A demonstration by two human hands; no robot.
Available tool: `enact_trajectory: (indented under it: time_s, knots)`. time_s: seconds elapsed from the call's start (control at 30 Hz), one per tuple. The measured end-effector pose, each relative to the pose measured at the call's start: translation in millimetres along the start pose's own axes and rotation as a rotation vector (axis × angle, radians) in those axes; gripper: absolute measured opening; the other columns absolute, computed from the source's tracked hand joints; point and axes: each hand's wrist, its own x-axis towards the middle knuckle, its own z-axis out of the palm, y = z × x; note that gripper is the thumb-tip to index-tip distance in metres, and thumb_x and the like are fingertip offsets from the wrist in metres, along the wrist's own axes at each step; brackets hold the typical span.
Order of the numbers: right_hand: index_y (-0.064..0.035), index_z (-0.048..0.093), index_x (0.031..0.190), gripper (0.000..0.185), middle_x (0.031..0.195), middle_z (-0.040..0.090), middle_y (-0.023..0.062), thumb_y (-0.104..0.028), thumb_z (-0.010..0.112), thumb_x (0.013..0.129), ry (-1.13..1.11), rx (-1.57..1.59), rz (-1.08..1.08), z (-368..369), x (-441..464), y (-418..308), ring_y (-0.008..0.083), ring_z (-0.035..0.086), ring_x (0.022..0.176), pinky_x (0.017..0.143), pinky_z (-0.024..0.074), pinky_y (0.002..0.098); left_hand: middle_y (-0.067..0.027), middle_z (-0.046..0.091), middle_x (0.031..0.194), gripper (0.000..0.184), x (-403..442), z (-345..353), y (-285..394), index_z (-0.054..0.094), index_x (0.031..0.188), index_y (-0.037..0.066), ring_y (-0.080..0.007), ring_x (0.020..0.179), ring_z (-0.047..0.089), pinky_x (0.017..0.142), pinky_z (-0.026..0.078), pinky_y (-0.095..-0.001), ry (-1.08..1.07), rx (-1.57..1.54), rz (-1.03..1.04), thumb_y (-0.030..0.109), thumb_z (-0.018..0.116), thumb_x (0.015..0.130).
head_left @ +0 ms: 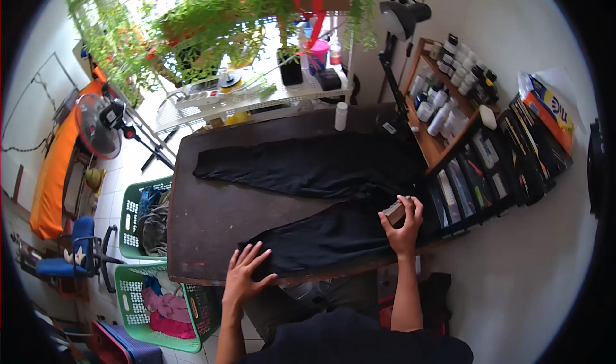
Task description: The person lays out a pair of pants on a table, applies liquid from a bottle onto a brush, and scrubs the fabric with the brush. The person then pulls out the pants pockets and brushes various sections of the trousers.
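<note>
A pair of black trousers (308, 165) lies flat across the dark brown table, its legs pointing left and its waist end toward the drawers on the right. My left hand (245, 275) rests with fingers spread at the hem of the nearer leg, by the table's front edge. In my right hand (404, 228) is a small brown block (393, 212), gripped between thumb and fingers over the upper part of the trousers. Whether bristles line its underside I cannot tell.
A white bottle (341, 116) and a black desk lamp (404, 17) stand at the table's back. On the right are a wooden shelf (428, 136) of bottles and black drawers (471, 178). Green laundry baskets (128, 226) with clothes sit left of the table (205, 235).
</note>
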Motion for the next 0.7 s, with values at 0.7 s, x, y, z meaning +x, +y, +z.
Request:
enact_trajectory:
  time_s: [0.7]
  knots:
    - [-0.0095,0.067,0.139,0.05,0.145,0.055,0.017,-0.015,0.083,0.091,-0.035,-0.019,0.142,-25,1,32,0.0373,0.065,0.119,0.105,0.0548,0.0464,-0.0127,0.066,0.158,0.046,-118,-37,-168,0.071,0.144,0.013,-0.0399,0.149,0.057,0.126,0.041,-0.0494,0.462,0.057,-0.422,0.006,0.069,0.098]
